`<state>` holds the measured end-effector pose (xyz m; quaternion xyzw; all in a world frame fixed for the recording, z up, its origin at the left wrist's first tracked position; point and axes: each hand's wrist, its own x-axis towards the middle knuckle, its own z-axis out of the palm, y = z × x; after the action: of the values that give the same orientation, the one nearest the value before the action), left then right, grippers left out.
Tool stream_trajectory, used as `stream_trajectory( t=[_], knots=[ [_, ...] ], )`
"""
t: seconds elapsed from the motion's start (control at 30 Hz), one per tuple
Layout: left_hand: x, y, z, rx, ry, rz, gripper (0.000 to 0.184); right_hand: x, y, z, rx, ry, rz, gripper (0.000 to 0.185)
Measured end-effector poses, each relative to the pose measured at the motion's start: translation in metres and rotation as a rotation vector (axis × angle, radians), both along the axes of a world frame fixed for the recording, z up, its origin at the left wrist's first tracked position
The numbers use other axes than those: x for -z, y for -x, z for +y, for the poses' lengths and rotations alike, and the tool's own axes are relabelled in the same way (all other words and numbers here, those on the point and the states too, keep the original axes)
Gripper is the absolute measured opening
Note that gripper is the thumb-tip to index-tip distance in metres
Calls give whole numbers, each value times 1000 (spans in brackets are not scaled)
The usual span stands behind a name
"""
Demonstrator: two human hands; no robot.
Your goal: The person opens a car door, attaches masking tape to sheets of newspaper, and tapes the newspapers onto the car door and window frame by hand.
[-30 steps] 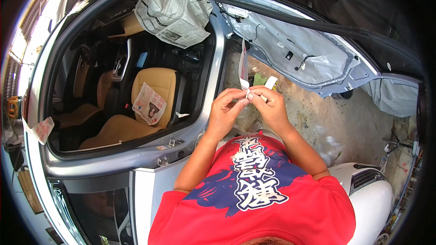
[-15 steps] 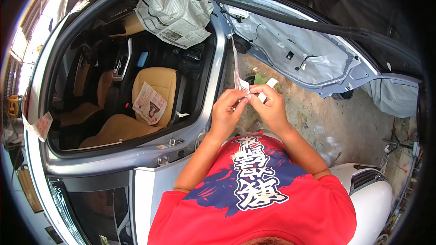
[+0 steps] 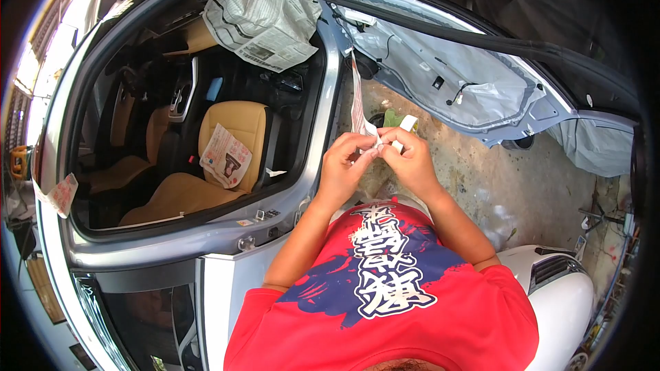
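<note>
The left hand (image 3: 342, 172) and right hand (image 3: 414, 165) meet, fingertips pinching a printed paper strip (image 3: 357, 102). Another sheet (image 3: 223, 152) lies on the tan seat (image 3: 246, 121).

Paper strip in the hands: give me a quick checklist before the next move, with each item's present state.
1. Left hand has the near end of the paper strip: ok, pinched at the fingertips.
2. Right hand is at that same end: ok, its fingertips meet the left's.
3. Strip's far end is free of the car door: cannot tell, they overlap in this view.
4. Door is open: ok.
5. White item by the right hand is secure: cannot tell, partly hidden.
6. Printed sheet lies on the tan seat: ok.
</note>
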<state>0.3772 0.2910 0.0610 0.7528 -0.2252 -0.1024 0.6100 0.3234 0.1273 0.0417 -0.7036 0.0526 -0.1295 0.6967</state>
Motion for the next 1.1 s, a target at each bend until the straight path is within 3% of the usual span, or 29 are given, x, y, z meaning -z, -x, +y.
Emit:
stream_trajectory(
  t=[0.13, 0.27, 0.43, 0.53, 0.67, 0.83, 0.9, 1.03, 1.1],
  knots=[
    [10, -4, 4, -11, 52, 54, 11, 9, -1, 2, -37, -29, 10, 6],
    [31, -8, 10, -192, 199, 289, 9, 13, -5, -2, 18, -20, -21, 4],
    [32, -32, 54, -537, 376, 338, 9, -4, -11, -37, 28, -228, 137, 3],
    [28, -31, 77, -651, 535, 429, 8, -4, -21, -46, -29, -275, 106, 5],
    [21, -16, 107, -796, 674, 361, 7, -7, -25, -72, 29, -507, 229, 12],
    [26, 32, 155, -1020, 693, 309, 8, -46, -29, -92, 183, -394, 130, 9],
    [27, 65, 171, -1090, 696, 303, 10, -46, -36, -113, 82, -283, 22, 19],
    [35, 142, 202, -1274, 850, 262, 12, -104, -57, -100, 148, 290, -262, 31],
    [60, 191, 235, -1400, 907, 210, 14, -128, -75, -94, 96, 228, -340, 24]
  ],
)
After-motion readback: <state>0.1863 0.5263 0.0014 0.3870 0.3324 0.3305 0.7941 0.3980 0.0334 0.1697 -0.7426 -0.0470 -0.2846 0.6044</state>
